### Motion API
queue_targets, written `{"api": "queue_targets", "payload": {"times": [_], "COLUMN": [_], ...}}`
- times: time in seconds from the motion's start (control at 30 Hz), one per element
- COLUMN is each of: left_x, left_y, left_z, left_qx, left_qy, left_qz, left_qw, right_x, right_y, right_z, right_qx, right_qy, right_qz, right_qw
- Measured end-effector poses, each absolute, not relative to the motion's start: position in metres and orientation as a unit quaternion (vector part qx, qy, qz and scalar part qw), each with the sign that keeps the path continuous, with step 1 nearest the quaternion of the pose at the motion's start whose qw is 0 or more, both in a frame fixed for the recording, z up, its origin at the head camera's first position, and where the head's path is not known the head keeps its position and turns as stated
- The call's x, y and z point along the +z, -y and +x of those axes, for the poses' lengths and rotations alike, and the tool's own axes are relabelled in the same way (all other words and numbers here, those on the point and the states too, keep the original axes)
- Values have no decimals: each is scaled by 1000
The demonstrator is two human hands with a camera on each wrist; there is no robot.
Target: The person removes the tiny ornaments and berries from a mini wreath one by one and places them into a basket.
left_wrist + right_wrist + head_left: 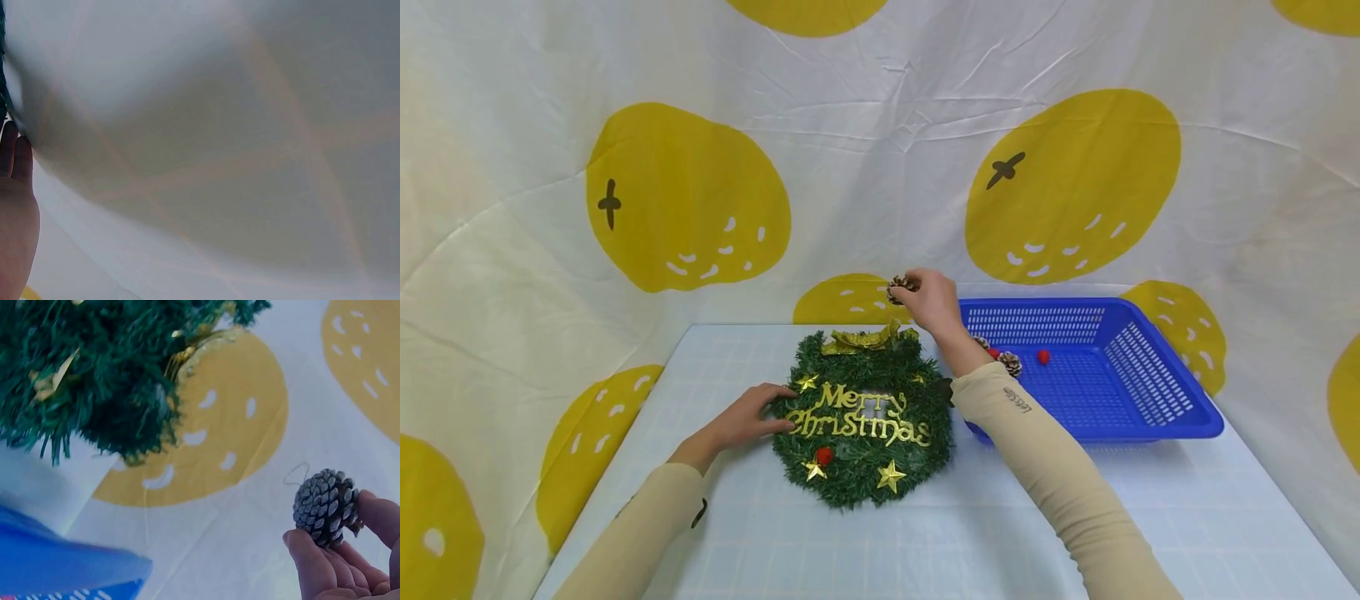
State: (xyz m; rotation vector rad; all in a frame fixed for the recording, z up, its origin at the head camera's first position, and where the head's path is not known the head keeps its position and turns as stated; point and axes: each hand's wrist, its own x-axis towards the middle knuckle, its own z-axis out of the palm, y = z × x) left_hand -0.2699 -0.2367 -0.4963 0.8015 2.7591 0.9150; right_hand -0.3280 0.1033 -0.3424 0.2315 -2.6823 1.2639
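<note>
A pine cone (325, 506) with white-tipped scales and a thin wire loop is pinched between the thumb and fingers of my right hand (934, 302), raised above the far edge of the wreath. The green wreath (850, 487) lies on the table, with gold "Merry Christmas" lettering (857, 421), gold stars (891, 477), a gold ribbon bow (865, 339) and a red pompom (824, 456). My left hand (752, 417) touches the wreath's left side with fingers extended and spread. In the left wrist view only part of that hand shows, at the left edge.
A blue plastic basket (1165, 429) stands right of the wreath, partly behind my right forearm. It contains pine cones (1011, 363) and a red pompom (1043, 357). A white curtain (880, 183) with yellow fruit prints hangs behind the table (737, 542).
</note>
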Motion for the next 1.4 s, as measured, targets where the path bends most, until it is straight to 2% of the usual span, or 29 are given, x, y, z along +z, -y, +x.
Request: {"api": "queue_targets", "payload": {"times": [0.8,1.4], "left_x": [-497,-497], "left_y": [238,238], "left_z": [-270,-271], "left_qx": [304,303], "left_qy": [-912,-911], "left_qz": [267,274], "left_qw": [65,61], "right_x": [-352,-367], "right_y": [-168,-199], "right_z": [-332,-334], "right_qx": [385,379], "right_qy": [919,924], "right_qz": [21,-10], "right_qw": [79,53]}}
